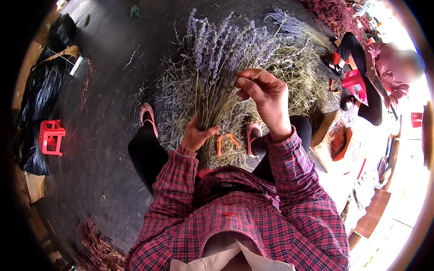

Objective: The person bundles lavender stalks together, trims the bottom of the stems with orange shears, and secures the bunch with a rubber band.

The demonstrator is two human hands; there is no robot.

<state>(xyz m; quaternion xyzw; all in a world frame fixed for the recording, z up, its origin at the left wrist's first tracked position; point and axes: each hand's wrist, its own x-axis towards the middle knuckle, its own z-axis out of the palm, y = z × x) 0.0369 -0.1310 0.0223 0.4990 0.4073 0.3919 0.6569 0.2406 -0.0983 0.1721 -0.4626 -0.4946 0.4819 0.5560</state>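
Observation:
My left hand [197, 134] is closed around the stems of a bunch of dried lavender [212, 54], its purple flower heads pointing away from me. To the right of the stems, my right hand [262, 89] is raised with thumb and fingertips pinched together; a thin stem may be between them, but this is too small to tell. Orange-handled pruning shears [224, 139] lie just right of my left hand, over loose stalks between my feet. Beneath and beyond the bunch spreads a heap of loose dried lavender stalks [295, 78] on the dark floor.
A person in pink [376, 67] sits at the right by a pink plastic stool [354, 83]. Near my right knee stands an open cardboard box [325, 132]. A red plastic stool [51, 138] and black plastic bags [42, 91] are at the left. Reddish dried flowers [98, 249] lie lower left.

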